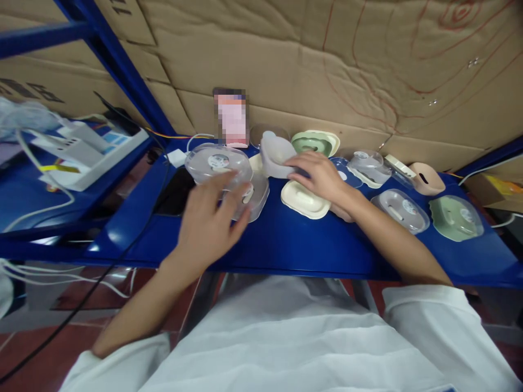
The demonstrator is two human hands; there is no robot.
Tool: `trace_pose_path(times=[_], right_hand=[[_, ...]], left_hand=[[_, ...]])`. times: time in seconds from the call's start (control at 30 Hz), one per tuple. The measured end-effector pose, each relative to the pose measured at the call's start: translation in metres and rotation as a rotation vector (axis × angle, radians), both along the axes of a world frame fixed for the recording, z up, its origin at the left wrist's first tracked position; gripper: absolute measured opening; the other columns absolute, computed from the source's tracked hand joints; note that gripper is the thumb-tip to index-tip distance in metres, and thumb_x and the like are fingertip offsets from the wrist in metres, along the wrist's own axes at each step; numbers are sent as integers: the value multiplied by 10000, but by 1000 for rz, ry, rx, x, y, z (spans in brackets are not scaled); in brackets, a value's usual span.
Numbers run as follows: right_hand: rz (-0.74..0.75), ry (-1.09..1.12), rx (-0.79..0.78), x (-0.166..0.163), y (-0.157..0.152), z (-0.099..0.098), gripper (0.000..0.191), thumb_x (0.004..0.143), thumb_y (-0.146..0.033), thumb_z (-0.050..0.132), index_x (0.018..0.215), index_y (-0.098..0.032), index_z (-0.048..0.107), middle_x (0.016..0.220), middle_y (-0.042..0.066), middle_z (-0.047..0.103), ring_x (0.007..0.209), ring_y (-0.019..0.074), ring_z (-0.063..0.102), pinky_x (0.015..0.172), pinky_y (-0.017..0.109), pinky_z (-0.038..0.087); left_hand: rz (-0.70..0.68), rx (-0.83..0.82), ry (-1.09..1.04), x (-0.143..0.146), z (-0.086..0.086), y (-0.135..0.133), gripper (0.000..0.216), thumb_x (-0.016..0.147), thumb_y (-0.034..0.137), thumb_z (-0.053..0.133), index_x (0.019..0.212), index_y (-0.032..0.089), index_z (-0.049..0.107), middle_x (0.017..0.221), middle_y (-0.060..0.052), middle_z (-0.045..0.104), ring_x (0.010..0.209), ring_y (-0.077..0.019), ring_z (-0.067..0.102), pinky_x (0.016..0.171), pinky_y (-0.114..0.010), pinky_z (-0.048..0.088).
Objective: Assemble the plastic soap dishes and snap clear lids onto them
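The white tub [275,167] is at far centre, its right edge pinched by the right hand [316,170]. The left hand [210,220] spreads loosely over two clear-topped containers [200,162]; contact unclear. Seemingly positioning the tub; next calls for steady hold. Rightward: one cream dish [306,201], two green dishes [451,219], one pink tub [435,182].

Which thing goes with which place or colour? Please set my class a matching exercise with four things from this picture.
Things:
1. Right hand
2. Phone
3. Tabletop
4. Slotted box

Places and colours:
A. Blue
B. At the right edge of a whitish box
C. Peach
D. Upright before the cardboard

Right pairs: 1-B; 2-D; 3-A; 4-C
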State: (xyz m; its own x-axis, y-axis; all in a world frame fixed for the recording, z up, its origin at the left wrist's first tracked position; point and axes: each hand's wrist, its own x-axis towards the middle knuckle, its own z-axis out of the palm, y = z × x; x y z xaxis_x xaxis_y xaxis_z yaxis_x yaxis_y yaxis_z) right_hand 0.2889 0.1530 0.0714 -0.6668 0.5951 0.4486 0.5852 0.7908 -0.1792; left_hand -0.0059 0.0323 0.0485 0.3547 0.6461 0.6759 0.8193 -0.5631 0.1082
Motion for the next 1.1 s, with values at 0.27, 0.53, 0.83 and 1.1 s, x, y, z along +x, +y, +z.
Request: trace_pose_path(times=[0.27, 0.53, 0.83, 1.1], right_hand=[[-146, 217, 36, 100, -70, -10, 301, 1033, -379, 723, 1307, -256, 747, 1256, 104, 806, 1158, 315, 753, 1060, 524, 577], [-23, 131, -4, 82, -85, -15, 300, 1047, -288, 667, 1342, -269, 719, 1257, 95, 793, 1231, 305, 724, 1110, 541, 573], [186, 31, -140, 56, -105, -24, 328, 995, -480, 752, 1189, -218, 714, 1217, 149, 735, 1247, 316, 693, 1044, 492, 606], [279, -106, -129, 36, -118, -32, 495, 1080, -349, 631, 1549, -195, 596, 1464, 159, 712, 1409, 309, 644, 1218, 568, 479]], left_hand=[[-230, -278, 327, 86, -32, -22, 561, 1095, 328, 589, 1625, 178, 482, 1674, -209, 491, 1557, -387, 473, 1279, -651, 360], [-425, -239, 361, 69, -27, -31, 287, 1059, 61, 514, 1254, 203, 669, 1168, -84, 720, 1133, -252, 687, 1068, -496, 510], [-381, -102, 113, 36, -46, -35, 375, 1058, 259, 676, 1424, 224, 603, 1396, -159, 641, 1278, -303, 645, 1051, -464, 565], [-376, -141, 145, 39, -45, -28, 388, 1082, 319, 646, 1444, 180, 624, 1473, -155, 680, 1404, -319, 620, 1226, -555, 455]])
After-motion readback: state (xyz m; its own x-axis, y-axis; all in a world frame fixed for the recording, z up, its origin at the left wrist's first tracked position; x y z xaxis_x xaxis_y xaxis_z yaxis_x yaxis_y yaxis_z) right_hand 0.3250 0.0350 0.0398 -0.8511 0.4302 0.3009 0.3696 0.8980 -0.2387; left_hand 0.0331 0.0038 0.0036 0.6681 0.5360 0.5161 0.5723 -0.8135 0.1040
